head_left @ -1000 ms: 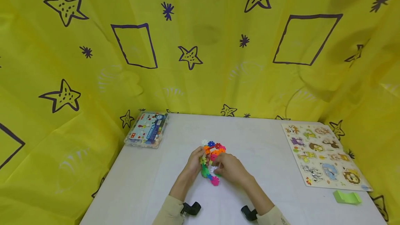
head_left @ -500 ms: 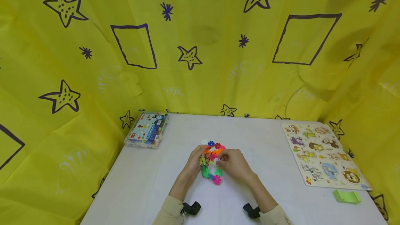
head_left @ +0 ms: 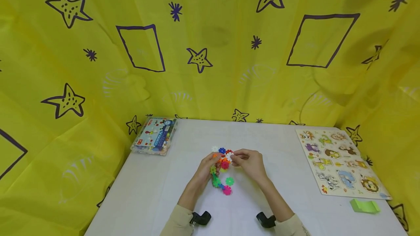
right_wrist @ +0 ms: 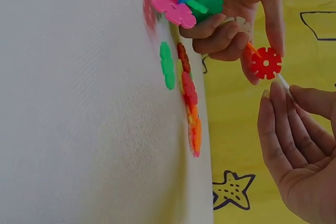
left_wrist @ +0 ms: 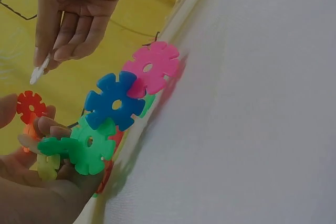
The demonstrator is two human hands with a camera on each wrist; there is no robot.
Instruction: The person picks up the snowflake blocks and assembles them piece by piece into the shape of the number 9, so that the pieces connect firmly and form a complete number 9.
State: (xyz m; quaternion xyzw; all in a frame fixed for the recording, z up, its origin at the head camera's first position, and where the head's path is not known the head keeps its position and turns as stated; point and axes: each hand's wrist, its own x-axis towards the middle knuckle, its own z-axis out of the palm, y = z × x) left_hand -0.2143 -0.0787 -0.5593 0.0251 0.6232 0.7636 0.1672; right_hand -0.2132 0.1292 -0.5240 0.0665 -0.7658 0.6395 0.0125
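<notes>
"what's each hand holding?"
"the left hand [head_left: 203, 169] grips a chain of coloured discs [left_wrist: 105, 100] over the table [head_left: 272, 177]; the right hand [head_left: 252, 161] pinches a white disc [right_wrist: 283, 81]."
"where's that?"
"close by the chain's red disc [right_wrist: 266, 63] (touching or not, i can't tell). a green disc [right_wrist: 167, 65] lies on the table."
</notes>
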